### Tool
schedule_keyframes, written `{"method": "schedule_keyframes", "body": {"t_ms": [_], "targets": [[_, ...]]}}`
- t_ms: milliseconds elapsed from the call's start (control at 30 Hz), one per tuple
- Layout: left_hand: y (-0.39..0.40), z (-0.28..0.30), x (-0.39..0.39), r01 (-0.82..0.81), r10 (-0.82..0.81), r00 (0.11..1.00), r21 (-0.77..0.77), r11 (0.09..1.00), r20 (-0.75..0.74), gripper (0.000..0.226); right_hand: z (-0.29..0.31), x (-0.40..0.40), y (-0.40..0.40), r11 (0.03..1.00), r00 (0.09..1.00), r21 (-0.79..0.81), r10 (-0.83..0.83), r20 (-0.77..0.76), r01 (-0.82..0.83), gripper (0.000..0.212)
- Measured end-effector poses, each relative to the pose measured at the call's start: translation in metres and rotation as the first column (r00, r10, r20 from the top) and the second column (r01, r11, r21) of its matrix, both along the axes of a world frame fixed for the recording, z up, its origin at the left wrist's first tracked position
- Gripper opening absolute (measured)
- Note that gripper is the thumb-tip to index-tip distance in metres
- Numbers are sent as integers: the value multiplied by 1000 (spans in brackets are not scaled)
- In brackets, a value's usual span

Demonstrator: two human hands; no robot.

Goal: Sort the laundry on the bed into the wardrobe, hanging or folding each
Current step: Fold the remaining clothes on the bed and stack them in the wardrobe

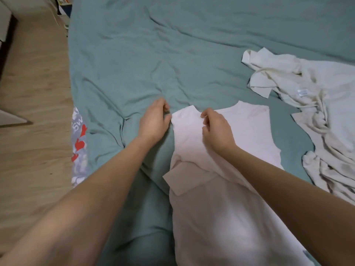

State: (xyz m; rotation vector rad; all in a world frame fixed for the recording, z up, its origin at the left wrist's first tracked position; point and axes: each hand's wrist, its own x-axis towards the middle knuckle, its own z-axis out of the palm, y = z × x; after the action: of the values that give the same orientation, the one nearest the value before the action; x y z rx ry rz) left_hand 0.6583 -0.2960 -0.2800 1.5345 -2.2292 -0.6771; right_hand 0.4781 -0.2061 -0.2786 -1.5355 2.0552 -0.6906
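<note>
Across most of the view a bed (172, 45) is seen, covered by a wrinkled teal sheet. To its left a strip of pale wooden floor (34, 112) is shown, and at the sheet's left edge a grey patterned fabric (78, 139) with red hearts is exposed. On the sheet's near right part a pale pink T-shirt (221, 198) is laid flat, its neckline turned away from the person and one sleeve folded in over the body. Just beside it, further right, a heap of white laundry (317, 112) is left crumpled, a small label being visible on it. Both bare forearms are stretched forward over the bed. The shirt's left shoulder corner is met by the left hand (153, 121), its fingers curled at the cloth's edge; whether cloth is actually pinched cannot be told. The right hand (216, 129) is held over the neckline area with fingers curled loosely, and its hold likewise cannot be told.
</note>
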Motion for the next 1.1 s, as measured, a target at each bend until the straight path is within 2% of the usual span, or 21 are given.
{"method": "schedule_keyframes", "body": {"t_ms": [67, 167, 267, 367, 567, 667, 767, 833, 900, 1000, 1067, 1100], "targets": [[36, 2, 6, 155, -160, 985, -72, 985, -71, 14, 6, -11, 22, 996, 997, -57, -67, -42, 65, 27], [81, 0, 14, 490, -487, 872, -88, 867, 57, 21, 11, -30, 67, 984, 984, -50, -172, -42, 170, 17], [102, -11, 14, 624, -610, 781, -145, 768, 130, 17, 5, -49, 111, 972, 967, 14, -232, -107, 235, 12], [107, -14, 8, 610, -584, 792, -182, 771, 180, 25, -1, -62, 133, 962, 959, 84, -248, -134, 261, 16], [109, -9, -3, 607, -574, 776, -64, 792, 264, 25, 2, -64, 119, 967, 988, 203, -139, -70, 151, 14], [107, -4, 1, 672, -630, 717, -52, 739, 299, 24, 4, -67, 122, 966, 983, 183, -182, -29, 184, 13], [103, 4, 2, 699, -672, 666, 45, 714, 323, 25, 3, -75, 129, 963, 979, 180, -195, -65, 203, 10], [101, 10, -2, 698, -666, 654, 53, 714, 359, 21, 2, -78, 130, 960, 980, 206, -175, -93, 191, 7], [102, 13, -9, 665, -636, 686, 53, 745, 353, 17, 2, -76, 128, 952, 975, 221, -193, -113, 214, 10], [108, 12, -27, 502, -536, 821, 199, 841, 195, 39, 7, -75, 125, 925, 977, 315, -201, -70, 213, 30], [113, 10, -37, 416, -470, 876, 320, 851, 112, 49, 16, -79, 123, 903, 992, 421, -112, 51, 80, 41], [115, 8, -40, 408, -483, 866, 372, 834, 132, 53, 22, -83, 123, 878, 990, 478, -49, 128, -19, 41]]}}
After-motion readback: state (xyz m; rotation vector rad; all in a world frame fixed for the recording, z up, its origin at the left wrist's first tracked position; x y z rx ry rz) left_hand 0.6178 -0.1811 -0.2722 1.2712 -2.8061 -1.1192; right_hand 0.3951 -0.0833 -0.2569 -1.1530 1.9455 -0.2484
